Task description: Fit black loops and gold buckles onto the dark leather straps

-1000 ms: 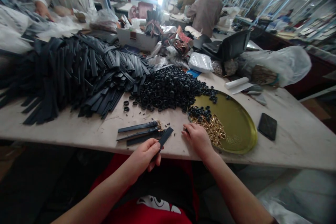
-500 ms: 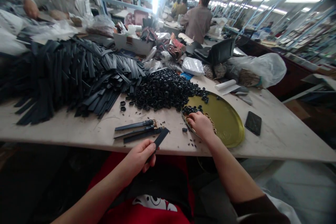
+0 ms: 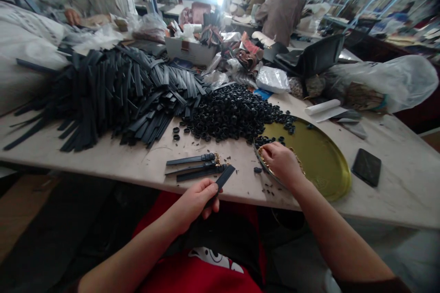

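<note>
Pinched in my left hand is a flat black leather strap, its free end pointing up and right. Over the left rim of a round gold tray, my right hand reaches down with its fingers bunched among small gold metal pieces. Whether it grips one is hidden. Black leather loops lie on the tray beside that hand. Several black straps with gold hardware rest on the table just beyond my left hand.
A large heap of black straps covers the table's left, beside a pile of small black loops. A phone lies right of the tray. Plastic bags and a grey box stand behind; a co-worker is across the table.
The view has shifted, so everything sits further right in the picture. My left hand keeps its hold on the strap, and my right hand stays in the tray among the gold pieces.
</note>
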Motion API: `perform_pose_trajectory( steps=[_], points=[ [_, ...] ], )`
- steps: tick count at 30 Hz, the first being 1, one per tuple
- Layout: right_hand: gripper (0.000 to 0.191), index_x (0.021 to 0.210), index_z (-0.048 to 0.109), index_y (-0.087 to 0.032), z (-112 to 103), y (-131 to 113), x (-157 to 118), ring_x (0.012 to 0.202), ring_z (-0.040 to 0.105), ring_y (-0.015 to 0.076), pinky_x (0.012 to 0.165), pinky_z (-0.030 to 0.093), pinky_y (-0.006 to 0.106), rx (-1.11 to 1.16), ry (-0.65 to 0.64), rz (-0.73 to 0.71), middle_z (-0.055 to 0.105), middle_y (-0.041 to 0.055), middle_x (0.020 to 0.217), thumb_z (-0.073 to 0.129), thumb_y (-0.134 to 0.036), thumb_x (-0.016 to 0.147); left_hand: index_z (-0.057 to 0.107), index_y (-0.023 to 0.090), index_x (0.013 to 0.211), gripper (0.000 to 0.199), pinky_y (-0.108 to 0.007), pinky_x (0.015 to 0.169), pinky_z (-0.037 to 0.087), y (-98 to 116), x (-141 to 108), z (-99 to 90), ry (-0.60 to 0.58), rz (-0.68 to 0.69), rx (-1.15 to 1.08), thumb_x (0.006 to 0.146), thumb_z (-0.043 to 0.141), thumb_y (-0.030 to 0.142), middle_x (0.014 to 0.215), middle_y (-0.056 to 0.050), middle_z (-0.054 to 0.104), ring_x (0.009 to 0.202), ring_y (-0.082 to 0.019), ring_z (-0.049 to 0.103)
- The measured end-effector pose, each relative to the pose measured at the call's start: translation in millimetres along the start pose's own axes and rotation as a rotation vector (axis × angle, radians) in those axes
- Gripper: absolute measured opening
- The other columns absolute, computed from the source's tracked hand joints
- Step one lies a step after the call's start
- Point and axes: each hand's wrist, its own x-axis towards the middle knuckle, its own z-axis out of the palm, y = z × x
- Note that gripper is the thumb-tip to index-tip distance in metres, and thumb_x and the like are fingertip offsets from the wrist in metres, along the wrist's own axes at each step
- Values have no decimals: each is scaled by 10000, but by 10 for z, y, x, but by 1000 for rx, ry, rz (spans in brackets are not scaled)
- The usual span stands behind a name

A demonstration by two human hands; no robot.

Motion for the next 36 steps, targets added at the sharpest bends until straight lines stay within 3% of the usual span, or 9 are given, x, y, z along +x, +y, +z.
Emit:
perform_pose_trajectory(
  steps=[4,8,12,14,18,23,27,31,36],
  points=[
    [220,775,593,-170,119,-466,-238,601,504,134,564,384,252,837,-225,206,571,7,658,538,-383,756,475,159,800,217,-169,409,264,-8,115,-36,38,69,-21,799,459,376,644,29,576,396,-36,384],
    [194,742,519,-187,307,-962,-424,578,462,98,542,366,225,1247,-288,315,525,-29,666,599,-356,690,535,164,836,235,-184,472,336,-36,199,-54,150,221,134,773,526,390,662,44,556,472,-61,423],
    [155,745,508,-189,432,-1109,-465,544,405,84,517,333,216,1317,-324,400,479,-45,642,564,-331,716,570,160,754,183,-199,588,378,-80,240,-85,294,332,379,769,532,339,677,31,574,637,-112,507],
    [173,723,532,-185,424,-1074,-462,564,414,96,536,340,228,1245,-408,349,467,-38,630,525,-355,756,568,160,752,196,-205,585,378,-84,258,-121,333,323,434,777,511,345,669,30,575,632,-119,507],
    [200,771,618,-172,304,-967,-457,761,496,145,684,381,264,1054,-497,111,562,15,800,566,-365,762,575,156,766,232,-212,616,390,-32,270,-199,252,286,427,773,503,375,722,14,599,672,-134,521],
    [258,771,622,-155,276,-959,-514,664,499,124,638,394,255,1238,-688,261,575,-5,700,600,-410,746,567,155,777,217,-204,590,380,36,198,-188,204,262,387,770,503,361,701,19,572,645,-122,488],
    [243,775,626,-178,347,-1052,-587,704,509,133,683,393,261,1386,-592,298,585,-7,727,597,-418,748,539,150,756,231,-199,558,360,8,172,-142,207,249,266,779,503,376,673,22,524,615,-105,453],
    [240,648,602,-180,384,-1103,-628,671,472,130,658,369,250,1257,-393,247,550,-14,673,613,-404,733,514,142,832,283,-197,494,335,-49,170,-122,129,165,84,798,468,419,643,28,498,535,-88,424],
    [257,627,568,-162,382,-1099,-670,580,440,101,595,355,232,1498,-559,389,522,-22,607,601,-390,741,512,171,742,211,-218,579,355,-65,101,-111,279,353,430,802,491,373,665,23,551,618,-116,480]
  ],
)
